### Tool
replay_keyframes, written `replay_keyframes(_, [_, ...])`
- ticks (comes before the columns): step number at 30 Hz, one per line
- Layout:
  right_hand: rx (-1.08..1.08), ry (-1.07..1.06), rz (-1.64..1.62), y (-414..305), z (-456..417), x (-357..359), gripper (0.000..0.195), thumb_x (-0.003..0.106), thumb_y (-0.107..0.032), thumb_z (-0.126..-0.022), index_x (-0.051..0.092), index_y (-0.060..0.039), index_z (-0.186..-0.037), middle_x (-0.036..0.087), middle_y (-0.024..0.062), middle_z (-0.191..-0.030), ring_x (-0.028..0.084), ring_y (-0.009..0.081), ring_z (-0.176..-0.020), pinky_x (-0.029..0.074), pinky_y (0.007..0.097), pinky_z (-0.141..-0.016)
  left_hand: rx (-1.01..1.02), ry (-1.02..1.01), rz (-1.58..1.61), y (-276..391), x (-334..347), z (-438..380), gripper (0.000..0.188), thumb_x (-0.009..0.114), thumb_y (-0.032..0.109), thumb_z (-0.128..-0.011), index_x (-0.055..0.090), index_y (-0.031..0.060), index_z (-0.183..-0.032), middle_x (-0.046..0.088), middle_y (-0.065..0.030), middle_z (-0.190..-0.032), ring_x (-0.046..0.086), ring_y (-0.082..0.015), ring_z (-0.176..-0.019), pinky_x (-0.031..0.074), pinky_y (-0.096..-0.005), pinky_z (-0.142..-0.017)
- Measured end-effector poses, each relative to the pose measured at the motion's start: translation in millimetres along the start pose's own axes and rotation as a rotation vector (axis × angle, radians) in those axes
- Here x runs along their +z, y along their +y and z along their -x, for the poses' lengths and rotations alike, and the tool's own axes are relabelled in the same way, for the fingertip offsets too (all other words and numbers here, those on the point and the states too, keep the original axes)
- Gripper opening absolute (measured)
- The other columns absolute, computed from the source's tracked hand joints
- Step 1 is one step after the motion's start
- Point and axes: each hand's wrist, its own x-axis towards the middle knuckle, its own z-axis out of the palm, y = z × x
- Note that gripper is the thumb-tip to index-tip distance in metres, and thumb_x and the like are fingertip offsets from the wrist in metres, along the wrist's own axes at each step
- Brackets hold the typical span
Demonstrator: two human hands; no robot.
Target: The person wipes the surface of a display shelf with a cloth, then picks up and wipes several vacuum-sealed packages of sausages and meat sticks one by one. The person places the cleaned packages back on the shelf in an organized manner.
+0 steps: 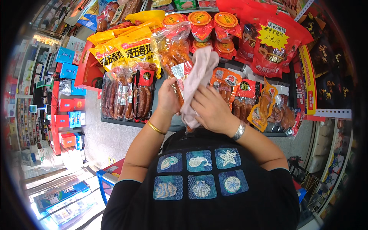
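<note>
My left hand grips the lower left side of a clear vacuum pack of browned cooked poultry, which bears a white printed label. In my right hand is a pale pink cloth, pressed flat against the pack's right side. The cloth hides much of the pack's right half and lower end. Left of my hands, packs of dark sausages lie in a row on the dark display tray. To the right are an orange sausage pack and a small yellow-orange meat pouch.
Behind the pack stand jars with orange lids and red wraps. Yellow pouches fill the back left, beside a red box. Large red bags with a yellow star tag stand at the back right. Shelves with boxes line the far left.
</note>
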Motion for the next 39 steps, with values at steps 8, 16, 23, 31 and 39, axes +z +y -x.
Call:
replay_keyframes(8, [0.759, 0.101, -1.311, 11.5, 41.6, -5.1, 0.031, 0.052, -0.016, -0.102, 0.058, 0.0004, -0.128, 0.063, 0.0089, -0.121, 0.061, 0.0169, -0.11, 0.05, 0.0327, -0.096, 0.021, -0.112, -0.326, 16.2, -8.9, -1.7, 0.05, 0.066, 0.005, -0.087, 0.047, 0.0029, -0.133, 0.065, -0.0101, -0.115, 0.066, -0.0207, -0.101, 0.056, -0.0386, -0.088])
replay_keyframes(16, [0.303, 0.787, -1.045, 60.1, 14.3, -84.6, 0.044, 0.047, -0.024, -0.106, 0.044, 0.0017, -0.142, 0.059, 0.0091, -0.128, 0.059, 0.0156, -0.115, 0.046, 0.0334, -0.1, -0.134, -0.364, -0.893, 50.2, 3.9, 17.4, 0.071, 0.066, -0.001, -0.08, 0.039, 0.0001, -0.146, 0.056, -0.0058, -0.133, 0.053, -0.0133, -0.118, 0.043, -0.0311, -0.103])
replay_keyframes(23, [0.499, 0.224, -0.812, 62.4, 6.0, -64.8, 0.088, 0.078, -0.026, -0.086, 0.029, 0.008, -0.15, 0.05, 0.0159, -0.142, 0.05, 0.0195, -0.128, 0.039, 0.0327, -0.107, -0.256, -0.481, -1.1, 41.8, -20.5, 27.2, 0.061, 0.068, 0.001, -0.079, 0.048, -0.0022, -0.137, 0.061, -0.0062, -0.12, 0.053, -0.0127, -0.11, 0.042, -0.0304, -0.101])
replay_keyframes(31, [0.617, 0.054, -0.917, 49.3, 1.6, -63.6, 0.112, 0.09, -0.018, -0.065, 0.024, 0.0097, -0.151, 0.043, 0.019, -0.148, 0.043, 0.0216, -0.135, 0.034, 0.0325, -0.111, -0.386, -0.451, -1.261, 46.9, -13.5, 36.1, 0.062, 0.065, 0.0, -0.077, 0.049, -0.0025, -0.137, 0.061, -0.0063, -0.125, 0.054, -0.0133, -0.113, 0.04, -0.0294, -0.103])
replay_keyframes(39, [0.487, 0.19, -0.661, 43.1, 3.6, -38.6, 0.092, 0.089, -0.024, -0.07, 0.041, 0.0033, -0.144, 0.056, 0.0215, -0.135, 0.057, 0.0252, -0.123, 0.044, 0.0332, -0.102, -0.473, -0.428, -1.163, 34.2, -21.7, 35.9, 0.068, 0.062, 0.0, -0.07, 0.05, -0.0014, -0.137, 0.06, -0.0038, -0.122, 0.053, -0.0118, -0.108, 0.042, -0.0268, -0.099])
